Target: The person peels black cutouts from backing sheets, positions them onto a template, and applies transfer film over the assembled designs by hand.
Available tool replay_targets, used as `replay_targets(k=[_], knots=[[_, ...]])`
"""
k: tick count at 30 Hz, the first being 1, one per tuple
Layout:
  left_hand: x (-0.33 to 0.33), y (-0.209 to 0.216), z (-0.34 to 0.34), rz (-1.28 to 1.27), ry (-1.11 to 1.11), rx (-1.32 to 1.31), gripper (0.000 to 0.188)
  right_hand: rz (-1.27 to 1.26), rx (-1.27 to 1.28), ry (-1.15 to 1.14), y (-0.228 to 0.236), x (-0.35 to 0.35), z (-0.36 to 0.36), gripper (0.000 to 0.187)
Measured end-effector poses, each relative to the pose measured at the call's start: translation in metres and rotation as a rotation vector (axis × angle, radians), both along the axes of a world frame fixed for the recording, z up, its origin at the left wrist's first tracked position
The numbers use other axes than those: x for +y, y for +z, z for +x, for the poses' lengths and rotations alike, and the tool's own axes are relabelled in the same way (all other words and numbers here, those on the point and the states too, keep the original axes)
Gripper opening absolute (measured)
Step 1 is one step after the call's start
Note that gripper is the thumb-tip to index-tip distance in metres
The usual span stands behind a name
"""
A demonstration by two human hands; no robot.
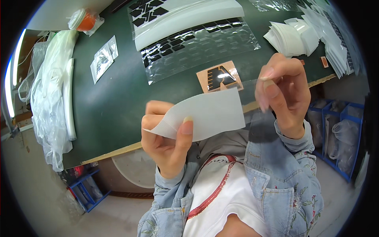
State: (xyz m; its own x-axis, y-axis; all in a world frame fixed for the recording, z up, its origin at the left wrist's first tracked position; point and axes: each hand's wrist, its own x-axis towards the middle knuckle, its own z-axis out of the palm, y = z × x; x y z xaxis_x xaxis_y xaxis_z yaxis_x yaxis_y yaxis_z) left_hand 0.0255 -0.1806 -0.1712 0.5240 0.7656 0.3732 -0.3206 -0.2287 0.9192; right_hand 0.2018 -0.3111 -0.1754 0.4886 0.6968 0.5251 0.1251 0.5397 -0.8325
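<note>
My left hand (169, 138) is closed on a white paper sheet (213, 112), the thumb on top and the fingers beneath. The sheet curls up at its left end. Just to its right, my right hand (285, 94) pinches a thin clear film (249, 90) between thumb and fingertips. The film reaches left toward the sheet's right edge; whether they are joined I cannot tell. Beyond the sheet, on the green table (114, 114), lies a tan square card (202, 81) with a black comb-like shape on it. The sheet hides the card's lower part.
Clear film with black die-cut pieces (177, 43) and a white roll lie at the back. White paper slips (290, 39) pile up at the right. Clear bags (51, 94) and a small packet (104, 59) are at the left. Blue racks (335, 134) stand below the table.
</note>
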Motion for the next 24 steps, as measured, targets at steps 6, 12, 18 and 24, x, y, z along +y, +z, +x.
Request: replay_targets(k=[6,12,18,24], knots=[[-0.004,-0.007,0.004,0.162,0.075,0.157,0.027,-0.011,0.007,-0.034,0.005,-0.002,-0.008,0.024],[-0.005,-0.021,0.009,-0.141,-0.184,0.018,0.043,-0.093,-0.185,0.062,0.013,-0.001,-0.020,0.041],[-0.003,-0.011,0.009,0.017,-0.140,0.223,0.071,-0.154,-0.255,0.077,0.014,-0.002,-0.020,0.036],[0.006,-0.024,0.009,-0.045,-0.269,0.141,0.089,-0.226,0.158,0.163,0.018,-0.004,-0.027,0.031]])
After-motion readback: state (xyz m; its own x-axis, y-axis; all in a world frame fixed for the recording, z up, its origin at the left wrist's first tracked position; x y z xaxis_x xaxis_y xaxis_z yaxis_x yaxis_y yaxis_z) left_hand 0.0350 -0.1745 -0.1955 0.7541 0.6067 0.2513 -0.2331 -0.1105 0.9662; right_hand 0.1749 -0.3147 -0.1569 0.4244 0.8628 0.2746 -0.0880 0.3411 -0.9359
